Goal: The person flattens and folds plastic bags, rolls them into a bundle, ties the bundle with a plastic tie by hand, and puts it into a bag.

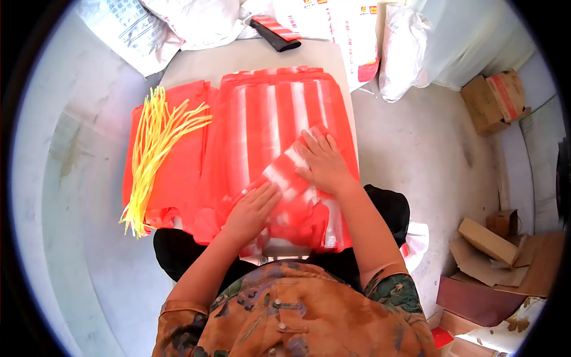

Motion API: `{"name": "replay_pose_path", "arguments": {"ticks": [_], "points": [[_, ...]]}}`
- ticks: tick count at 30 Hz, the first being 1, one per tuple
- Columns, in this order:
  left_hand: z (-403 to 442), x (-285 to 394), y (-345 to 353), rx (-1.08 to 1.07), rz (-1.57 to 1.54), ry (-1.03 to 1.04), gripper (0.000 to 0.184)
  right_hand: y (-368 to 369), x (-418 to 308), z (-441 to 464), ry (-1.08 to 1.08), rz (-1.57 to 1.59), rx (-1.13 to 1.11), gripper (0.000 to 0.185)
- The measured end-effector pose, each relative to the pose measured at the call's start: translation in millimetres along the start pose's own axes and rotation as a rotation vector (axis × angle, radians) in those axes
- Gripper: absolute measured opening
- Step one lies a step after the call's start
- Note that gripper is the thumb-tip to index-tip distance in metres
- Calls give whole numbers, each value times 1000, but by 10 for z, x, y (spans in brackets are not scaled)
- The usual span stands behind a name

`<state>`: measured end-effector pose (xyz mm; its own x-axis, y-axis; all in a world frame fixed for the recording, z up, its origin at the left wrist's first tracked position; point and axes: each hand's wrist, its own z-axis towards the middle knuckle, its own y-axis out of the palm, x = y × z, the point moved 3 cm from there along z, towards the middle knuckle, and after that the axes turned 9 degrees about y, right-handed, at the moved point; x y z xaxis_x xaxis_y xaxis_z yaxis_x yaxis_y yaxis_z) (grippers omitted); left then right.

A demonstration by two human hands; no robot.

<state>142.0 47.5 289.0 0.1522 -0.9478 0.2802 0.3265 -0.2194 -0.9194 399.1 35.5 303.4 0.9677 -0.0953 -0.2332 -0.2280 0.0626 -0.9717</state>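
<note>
A stack of red-and-white striped sheets (256, 113), thin and glossy, covers the middle of a pale table. Across its near half lies a folded striped piece (288, 172), set diagonally. My left hand (253, 213) rests flat on the lower left end of this fold, fingers stretched out. Farther up and to the right, my right hand (324, 162) presses on the fold's upper end with its fingers spread. To the left of the stack, a bundle of yellow strips (151, 154) lies on plain red sheets (184, 146).
A black and striped roll (276, 34) lies at the table's (199, 61) far edge. White sacks (404, 50) stand behind the table. Cardboard boxes (491, 101) sit on the floor at the right, with opened cartons (493, 253) nearer. My knees are under the near edge.
</note>
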Motion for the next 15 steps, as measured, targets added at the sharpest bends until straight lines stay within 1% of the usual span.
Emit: {"name": "replay_pose_path", "arguments": {"ticks": [5,8,11,14,15], "points": [[-119,68,-68,-35,31,-33,63,48,25,-6,-8,-7,20,69],[-284,116,-78,16,68,-35,56,44,18,-9,15,-30,-11,69],[-353,226,-228,7,23,-165,50,91,48,-9,11,-40,0,69],[-53,335,-589,-370,-147,-552,47,134,55,-26,1,-31,11,69],[3,322,-571,-236,-135,-479,48,158,57,-27,-3,-35,24,68]]}}
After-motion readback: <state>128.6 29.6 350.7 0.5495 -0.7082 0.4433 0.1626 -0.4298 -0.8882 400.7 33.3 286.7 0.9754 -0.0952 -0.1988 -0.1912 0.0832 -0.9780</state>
